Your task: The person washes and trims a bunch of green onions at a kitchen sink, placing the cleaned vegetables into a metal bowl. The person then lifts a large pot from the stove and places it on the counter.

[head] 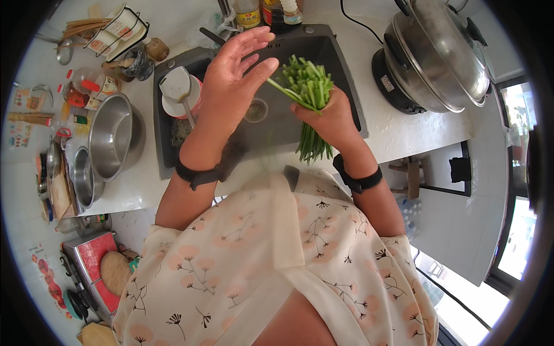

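Note:
A thick bunch of green chives or similar green stalks point(309, 84) is held upright in my right hand point(331, 116), over the right part of the dark sink point(346, 73). Its cut ends point up and away from me, and the long leaves point(314, 145) hang below my fist. One paler stalk point(283, 90) sticks out of the bunch to the left. My left hand point(231, 82) is raised over the sink with its fingers apart. The tip of that stray stalk comes close to my left thumb; whether they touch, I cannot tell.
The sink's left basin has stacked bowls point(166, 108) with a ladle point(175, 84). Steel basins point(110, 138) stand on the left counter near bottles point(82, 86). A large steel steamer pot point(426, 60) occupies the right counter. Condiment bottles point(247, 13) line the back.

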A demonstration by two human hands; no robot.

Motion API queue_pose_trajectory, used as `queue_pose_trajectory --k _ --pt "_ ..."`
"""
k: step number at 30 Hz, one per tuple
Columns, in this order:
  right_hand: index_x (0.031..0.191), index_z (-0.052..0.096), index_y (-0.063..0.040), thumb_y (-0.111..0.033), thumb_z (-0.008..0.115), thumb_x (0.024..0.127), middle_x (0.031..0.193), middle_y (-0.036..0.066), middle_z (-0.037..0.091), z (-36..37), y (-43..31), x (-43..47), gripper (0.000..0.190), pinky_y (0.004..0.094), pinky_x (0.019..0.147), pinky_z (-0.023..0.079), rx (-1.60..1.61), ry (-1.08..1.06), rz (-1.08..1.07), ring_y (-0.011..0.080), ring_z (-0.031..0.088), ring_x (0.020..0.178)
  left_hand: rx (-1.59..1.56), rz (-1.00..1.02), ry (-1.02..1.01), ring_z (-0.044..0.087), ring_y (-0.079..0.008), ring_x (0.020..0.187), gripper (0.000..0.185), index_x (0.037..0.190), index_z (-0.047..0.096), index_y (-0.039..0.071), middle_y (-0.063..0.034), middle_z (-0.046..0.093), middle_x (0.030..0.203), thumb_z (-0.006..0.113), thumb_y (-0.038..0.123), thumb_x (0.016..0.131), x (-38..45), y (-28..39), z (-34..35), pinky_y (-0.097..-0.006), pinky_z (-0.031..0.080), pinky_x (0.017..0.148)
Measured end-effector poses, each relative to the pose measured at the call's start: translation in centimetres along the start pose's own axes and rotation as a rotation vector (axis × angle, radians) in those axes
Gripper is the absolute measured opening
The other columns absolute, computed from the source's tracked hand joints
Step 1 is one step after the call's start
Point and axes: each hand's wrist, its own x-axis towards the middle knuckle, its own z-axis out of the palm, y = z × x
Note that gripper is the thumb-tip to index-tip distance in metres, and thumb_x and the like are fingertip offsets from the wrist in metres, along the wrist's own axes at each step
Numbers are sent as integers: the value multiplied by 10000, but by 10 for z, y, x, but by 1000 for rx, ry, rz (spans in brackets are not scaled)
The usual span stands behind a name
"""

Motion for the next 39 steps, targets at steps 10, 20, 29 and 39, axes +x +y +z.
queue_pose_trajectory --k 10,20,29,39 --pt "980 628 13 -45 734 769 874 49 685 -15 -3 19 243 281 737 501 10 55 72 120 625 799 -47 -297 -134 557 -206 1203 437 1302 550 10 -126 635 1232 588 304 981 -24 -18 -15 -334 408 1039" --pt "1069 611 -1 -11 744 770 943 44 686 -18 -5 23 327 275 791 504 72 117 -60 101 613 858 -96 -424 -228 550 -167 1182 411 1273 558 16 -111 630 1229 658 225 933 -28 -27 -15 -313 409 1025" --pt "1013 626 3 -27 748 764 881 21 676 6 -35 22 279 266 738 507 373 27 -103 76 576 794 66 -346 -414 488 -176 1231 840 1378 435 11 -93 538 1318 873 190 684 -30 -41 16 -335 382 1048" --pt "1006 610 1 -25 756 752 873 19 669 0 -57 3 294 259 732 502 438 102 -103 77 585 781 260 -267 -490 607 -137 1021 609 1224 573 17 -61 657 1120 822 162 688 -30 -31 17 -308 475 909"
